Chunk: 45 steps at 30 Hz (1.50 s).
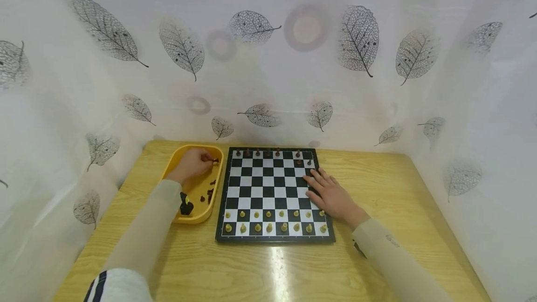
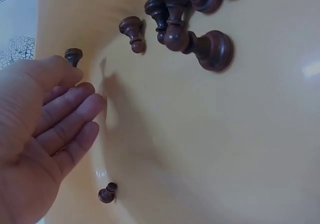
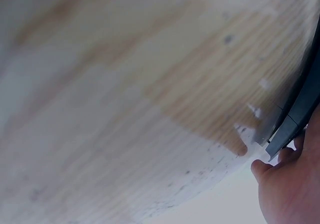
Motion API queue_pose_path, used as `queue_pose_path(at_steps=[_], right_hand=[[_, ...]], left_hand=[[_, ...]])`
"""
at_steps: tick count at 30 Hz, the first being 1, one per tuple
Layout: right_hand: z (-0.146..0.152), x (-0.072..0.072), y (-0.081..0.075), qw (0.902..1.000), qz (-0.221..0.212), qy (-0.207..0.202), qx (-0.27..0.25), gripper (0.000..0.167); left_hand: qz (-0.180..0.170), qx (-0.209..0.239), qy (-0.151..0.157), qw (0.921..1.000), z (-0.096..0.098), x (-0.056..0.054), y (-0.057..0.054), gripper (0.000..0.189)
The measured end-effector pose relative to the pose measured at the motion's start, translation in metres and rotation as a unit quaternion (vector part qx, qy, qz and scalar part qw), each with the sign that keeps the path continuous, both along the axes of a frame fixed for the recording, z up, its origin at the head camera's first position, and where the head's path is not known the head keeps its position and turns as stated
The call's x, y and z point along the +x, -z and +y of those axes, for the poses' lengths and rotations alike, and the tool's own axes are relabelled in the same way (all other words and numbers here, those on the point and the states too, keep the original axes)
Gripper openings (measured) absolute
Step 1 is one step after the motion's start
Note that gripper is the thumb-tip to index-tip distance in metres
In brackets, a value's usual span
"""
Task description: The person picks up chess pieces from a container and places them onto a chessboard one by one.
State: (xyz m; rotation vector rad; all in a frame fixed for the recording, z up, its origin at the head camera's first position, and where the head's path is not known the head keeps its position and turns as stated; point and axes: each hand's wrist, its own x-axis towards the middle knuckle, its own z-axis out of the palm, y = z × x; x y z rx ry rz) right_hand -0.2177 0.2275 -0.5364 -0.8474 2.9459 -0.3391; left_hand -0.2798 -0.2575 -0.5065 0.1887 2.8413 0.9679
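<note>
My left hand (image 1: 192,164) reaches into the far part of a yellow tray (image 1: 200,221). In the left wrist view its thumb and index finger pinch a dark brown chess piece (image 2: 73,55), whose flared end shows above the thumb. Several more brown pieces lie in the tray, among them a pawn (image 2: 132,33) and a small piece (image 2: 107,193). My right hand (image 1: 333,199) rests with spread fingers on the right edge of the chessboard (image 1: 268,191). Dark red pieces (image 1: 258,152) stand along the board's far side, and two rows of yellowish pieces (image 1: 269,227) along its near side.
A black object (image 1: 186,204) with a yellow mark lies in the tray's near left. Tray and board stand side by side on a wooden table (image 1: 369,171). A pale curtain (image 1: 268,69) with leaf prints hangs behind and along both sides.
</note>
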Motion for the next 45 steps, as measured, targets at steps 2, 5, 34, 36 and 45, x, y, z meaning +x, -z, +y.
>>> queue_pose_path(at_steps=[2,5,34,36,45], right_hand=[[0.000,0.000,0.000,1.0000,-0.003,0.000,0.000,0.064],[0.000,0.000,0.000,1.0000,-0.006,0.001,0.001,0.064],[0.002,-0.002,0.001,1.0000,0.004,0.000,-0.001,0.064],[0.002,-0.002,0.002,1.0000,0.001,0.001,-0.001,0.064],[0.002,-0.002,0.002,1.0000,0.007,-0.001,-0.004,0.063]], left_hand=[[0.003,0.012,-0.007,0.9999,0.002,0.001,-0.003,0.023],[0.006,0.020,-0.014,0.9997,0.005,0.003,-0.006,0.024],[0.016,0.004,0.009,0.9998,0.015,0.005,-0.003,0.023],[0.015,0.005,0.011,0.9998,0.015,0.005,-0.003,0.023],[0.015,0.048,-0.019,0.9986,0.011,-0.003,-0.009,0.023]])
